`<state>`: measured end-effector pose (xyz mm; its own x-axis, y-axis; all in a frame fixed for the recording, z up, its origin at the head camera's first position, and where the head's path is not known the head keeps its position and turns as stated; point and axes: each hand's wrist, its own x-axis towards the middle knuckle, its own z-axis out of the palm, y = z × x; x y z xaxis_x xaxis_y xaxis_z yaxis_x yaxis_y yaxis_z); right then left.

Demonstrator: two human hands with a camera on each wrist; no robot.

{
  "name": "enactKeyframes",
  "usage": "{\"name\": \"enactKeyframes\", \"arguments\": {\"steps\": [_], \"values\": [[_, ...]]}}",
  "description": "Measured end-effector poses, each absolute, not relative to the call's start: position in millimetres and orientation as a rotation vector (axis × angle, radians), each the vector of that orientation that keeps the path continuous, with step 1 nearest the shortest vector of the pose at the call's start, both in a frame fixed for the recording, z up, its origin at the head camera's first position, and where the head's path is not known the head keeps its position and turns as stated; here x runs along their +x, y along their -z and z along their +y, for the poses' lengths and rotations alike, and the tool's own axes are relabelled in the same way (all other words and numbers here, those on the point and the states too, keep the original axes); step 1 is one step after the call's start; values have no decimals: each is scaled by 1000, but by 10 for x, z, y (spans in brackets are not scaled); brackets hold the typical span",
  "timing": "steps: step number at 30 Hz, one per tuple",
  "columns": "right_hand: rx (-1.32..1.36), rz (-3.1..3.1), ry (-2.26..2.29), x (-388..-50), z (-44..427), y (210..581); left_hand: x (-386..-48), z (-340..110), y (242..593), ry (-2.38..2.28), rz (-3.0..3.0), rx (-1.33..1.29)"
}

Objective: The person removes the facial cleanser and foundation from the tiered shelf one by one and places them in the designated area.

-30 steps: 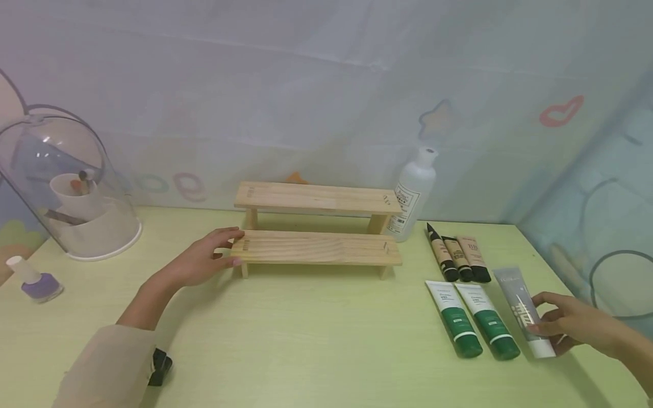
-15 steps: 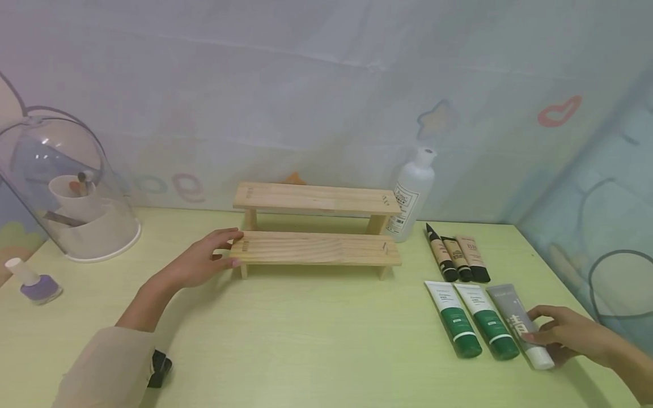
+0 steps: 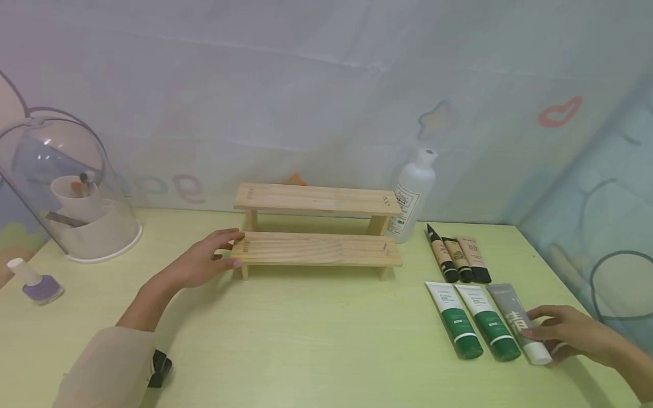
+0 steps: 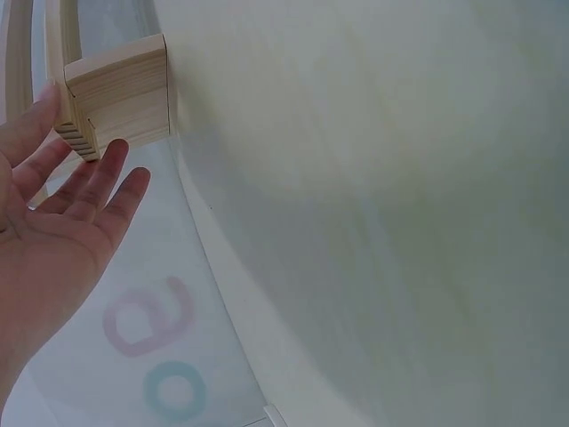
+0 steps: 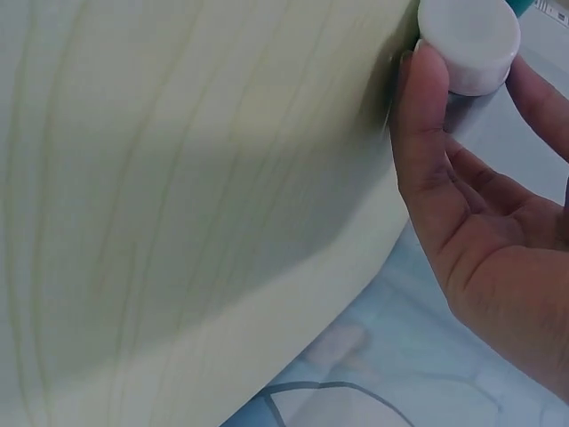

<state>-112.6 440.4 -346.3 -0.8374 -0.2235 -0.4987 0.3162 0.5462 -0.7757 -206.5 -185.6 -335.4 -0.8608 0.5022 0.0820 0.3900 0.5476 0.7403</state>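
At the right, my right hand (image 3: 573,334) holds a grey squeeze tube (image 3: 512,311) with a white cap between thumb and fingers. In the right wrist view its white cap (image 5: 469,44) shows between the thumb and a finger. The tube lies beside two white-and-green tubes (image 3: 459,323) (image 3: 492,326). My left hand (image 3: 204,260) grips the left end of the lower board of a two-tier wooden stand (image 3: 316,249), thumb at the front edge. The left wrist view shows the thumb and fingers around the board's end (image 4: 80,133), other fingers spread.
Behind the green tubes lie three small beige-and-black tubes (image 3: 456,255). A white bottle (image 3: 413,192) stands behind the wooden stand's right end. At far left are a clear-domed brush holder (image 3: 84,226) and a purple nail polish bottle (image 3: 41,289). A cloth backdrop (image 3: 316,102) rises behind the table.
My right hand has shifted the grey tube left, close against the neighbouring green tube, and turned it slightly into line. The left hand and the wooden stand have stayed in place.
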Motion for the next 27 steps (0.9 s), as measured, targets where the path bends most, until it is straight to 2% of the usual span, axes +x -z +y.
{"name": "enactKeyframes", "arguments": {"steps": [7,14,22,27], "values": [[85,2284,1218,-1105,4485,3401,-2080,-1859,3340,-1168,2643,798],[21,2518,1089,-1213,4414,3176,-2102,-1895,3202,-1057,2702,744],[-155,2929,816,-1464,3978,2845,-2145,-1912,2979,-928,2829,674],[-171,3037,730,-1613,3625,2715,-2139,-1816,2904,-798,2963,699]]}}
